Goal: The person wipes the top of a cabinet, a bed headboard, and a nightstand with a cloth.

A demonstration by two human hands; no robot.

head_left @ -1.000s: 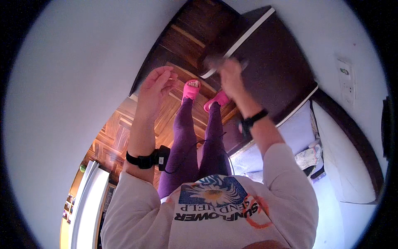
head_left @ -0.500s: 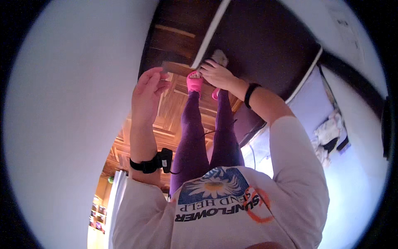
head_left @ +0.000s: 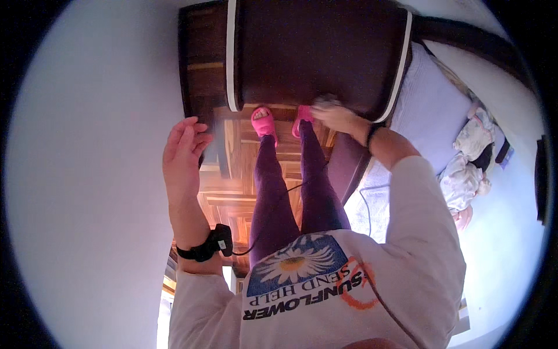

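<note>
My right hand (head_left: pixel 337 118) is slightly blurred at the lower edge of a dark brown panel (head_left: pixel 319 52) with white side strips. Its fingers are closed over a small greyish, cloth-like thing (head_left: pixel 327 101) lying against the panel; its exact kind is unclear. To the left, my left hand (head_left: pixel 185 142) is raised beside the pale wall. The fingers are partly extended and apart, with nothing seen in them. Dark wood with reddish streaks (head_left: pixel 203 64) lies beyond the fingertips, left of the panel.
My feet in pink slides (head_left: pixel 263 121) stand on a parquet floor (head_left: pixel 226 198). A pale wall (head_left: pixel 93 174) rises close on the left. On the right, a bed with a lavender cover (head_left: pixel 430 99) holds crumpled clothes (head_left: pixel 465 174). A thin cable (head_left: pixel 366 203) hangs near my right side.
The panel appears more level and further left in view. My right hand has moved right along it with the greyish thing; my left hand has shifted left and lower.
</note>
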